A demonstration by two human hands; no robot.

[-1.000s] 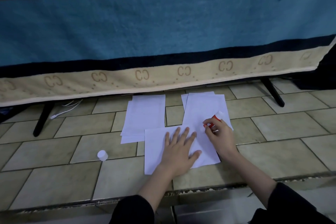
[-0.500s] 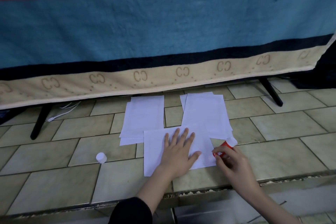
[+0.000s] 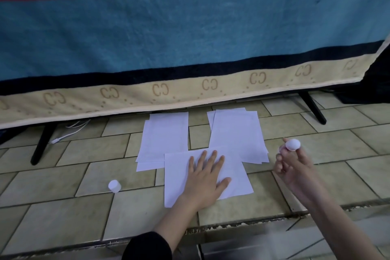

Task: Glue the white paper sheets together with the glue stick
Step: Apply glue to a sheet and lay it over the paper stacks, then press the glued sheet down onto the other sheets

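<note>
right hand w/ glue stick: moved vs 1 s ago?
Yes. The right hand carried the glue stick rightward off the right paper stack, now lifted beside it.

Your glue stick (image 3: 292, 145) is up off the floor, its round white end facing you. The front white sheet (image 3: 238, 177) lies flat on the tiles, overlapping two paper stacks behind it: the left stack (image 3: 165, 135) and the right stack (image 3: 236, 133). The white cap (image 3: 114, 186) stands alone, well left.
</note>
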